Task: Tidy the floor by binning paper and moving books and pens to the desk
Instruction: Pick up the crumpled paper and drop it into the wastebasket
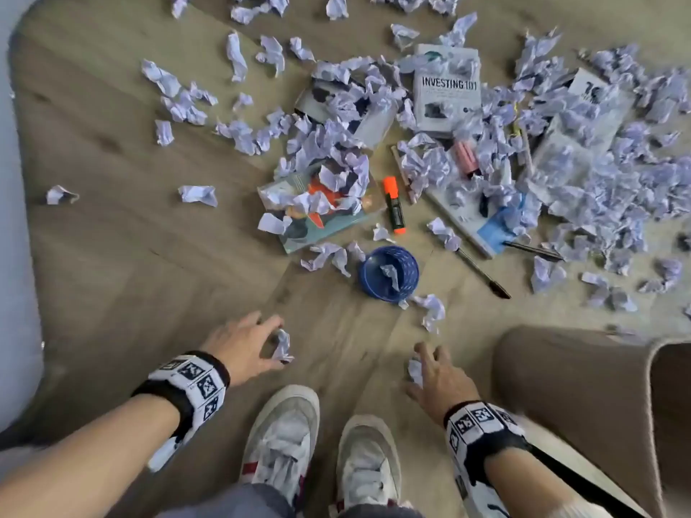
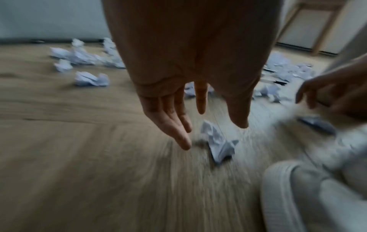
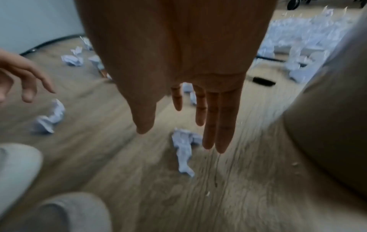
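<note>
Crumpled pale paper balls litter the wood floor. My left hand [image 1: 275, 342] hovers open over one paper ball [image 1: 283, 345]; in the left wrist view its spread fingers [image 2: 184, 141] flank that ball [image 2: 218, 144] without touching it. My right hand [image 1: 417, 364] reaches, open, over another ball [image 1: 415, 372], and its fingers [image 3: 218, 141] hang just above the ball [image 3: 184, 149]. Further out lie an "Investing 101" book [image 1: 447, 95], a colourful book [image 1: 318, 207], an orange highlighter [image 1: 393, 203], a pink highlighter [image 1: 465, 157] and a black pen [image 1: 482, 272]. The tan bin [image 1: 561, 386] stands at my right.
A blue mesh cup [image 1: 389, 272] lies on its side with paper inside. Two more books [image 1: 475, 218] [image 1: 583, 117] sit half buried under paper at the right, with a second pen [image 1: 534, 250]. My white shoes [image 1: 284, 435] stand between the hands. A pale wall runs along the left.
</note>
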